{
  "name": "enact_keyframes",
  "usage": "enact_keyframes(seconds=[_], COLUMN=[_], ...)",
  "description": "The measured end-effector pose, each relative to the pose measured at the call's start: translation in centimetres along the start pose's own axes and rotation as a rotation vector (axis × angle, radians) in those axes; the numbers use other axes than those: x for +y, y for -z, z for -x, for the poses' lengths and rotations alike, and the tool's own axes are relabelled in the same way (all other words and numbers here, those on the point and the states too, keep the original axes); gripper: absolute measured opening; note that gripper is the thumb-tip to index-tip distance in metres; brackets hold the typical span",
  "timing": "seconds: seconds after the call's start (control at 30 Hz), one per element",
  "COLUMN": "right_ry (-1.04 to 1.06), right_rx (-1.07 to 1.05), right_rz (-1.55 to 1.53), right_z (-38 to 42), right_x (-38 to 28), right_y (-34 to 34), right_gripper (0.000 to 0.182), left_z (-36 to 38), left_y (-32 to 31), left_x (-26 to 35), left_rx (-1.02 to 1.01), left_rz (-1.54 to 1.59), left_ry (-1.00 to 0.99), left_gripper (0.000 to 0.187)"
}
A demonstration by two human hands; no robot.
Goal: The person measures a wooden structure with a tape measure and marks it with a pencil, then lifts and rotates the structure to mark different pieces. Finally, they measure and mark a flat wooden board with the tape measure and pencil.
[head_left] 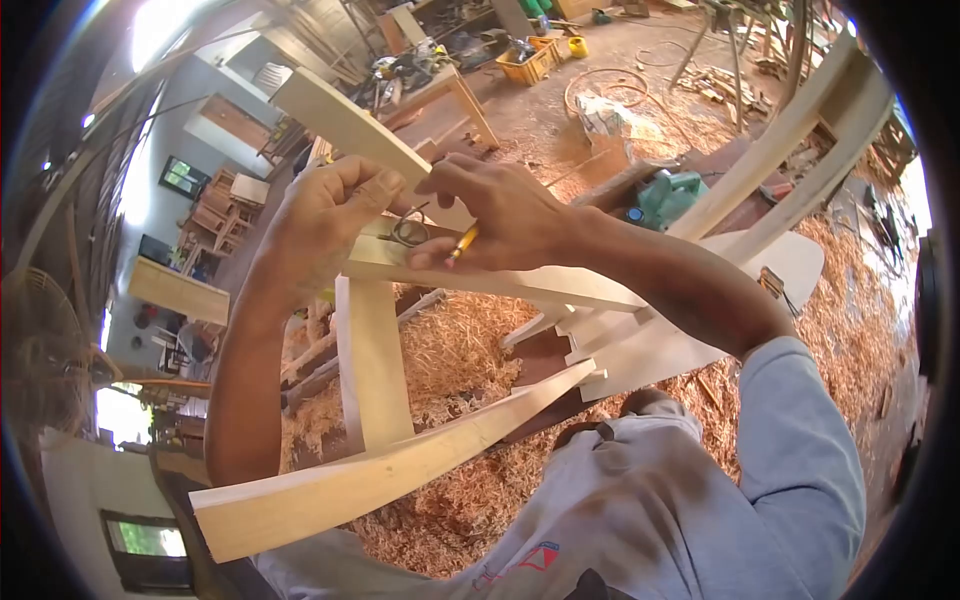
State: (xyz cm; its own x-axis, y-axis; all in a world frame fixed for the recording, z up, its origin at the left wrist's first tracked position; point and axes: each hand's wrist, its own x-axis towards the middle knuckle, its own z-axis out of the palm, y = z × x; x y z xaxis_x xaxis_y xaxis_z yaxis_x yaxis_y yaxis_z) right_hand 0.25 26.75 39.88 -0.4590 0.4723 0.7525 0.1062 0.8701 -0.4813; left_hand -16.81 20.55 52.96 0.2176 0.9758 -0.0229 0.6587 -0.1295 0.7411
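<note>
Right hand pinching a yellow pencil against the pale wooden rail of an unfinished chair frame, left hand closed around that rail beside a dark metal piece, above a floor deep in wood shavings.

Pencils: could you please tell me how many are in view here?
1: a yellow pencil in the right hand, its tip against the wooden frame, beside the left hand. Others may be hidden in the clutter.
</note>
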Motion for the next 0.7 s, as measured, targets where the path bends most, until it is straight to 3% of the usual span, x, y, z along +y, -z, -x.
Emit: enact_keyframes(seconds=[0.07, 0.17, 0.23, 0.33, 0.47, 0.53, 0.7], right_ry=[0.002, 0.101, 0.109, 0.123, 0.208, 0.228, 0.219], right_rx=[0.033, 0.032, 0.027, 0.000, -0.146, -0.135, -0.109], right_rz=[0.026, 0.000, 0.018, 0.049, 0.105, 0.096, 0.054], right_z=[0.1, 0.4, 0.5, 0.4, -0.3, -0.4, -0.4], right_x=[0.5, -0.1, 0.0, 0.2, 0.8, 1.0, 0.9], right_y=[0.0, 0.9, 1.1, 1.3, 0.8, 1.1, 1.8], right_gripper=[0.068, 0.070, 0.068, 0.064, 0.060, 0.057, 0.050], left_z=[0.6, 1.1, 1.4, 1.7, 1.7, 1.8, 1.7], left_y=[0.2, 0.3, 0.4, 0.4, 0.4, -0.1, -0.4], left_x=[0.7, 1.2, 1.1, 2.5, 1.6, 2.6, 2.4], left_rx=[-0.009, -0.122, -0.219, -0.279, -0.202, -0.249, -0.212], left_rz=[0.013, -0.255, -0.594, -0.647, -0.788, -0.827, -0.774], left_ry=[0.042, -0.077, -0.340, -0.194, -0.247, -0.160, -0.197], left_gripper=[0.038, 0.050, 0.055, 0.052, 0.050, 0.051, 0.055])
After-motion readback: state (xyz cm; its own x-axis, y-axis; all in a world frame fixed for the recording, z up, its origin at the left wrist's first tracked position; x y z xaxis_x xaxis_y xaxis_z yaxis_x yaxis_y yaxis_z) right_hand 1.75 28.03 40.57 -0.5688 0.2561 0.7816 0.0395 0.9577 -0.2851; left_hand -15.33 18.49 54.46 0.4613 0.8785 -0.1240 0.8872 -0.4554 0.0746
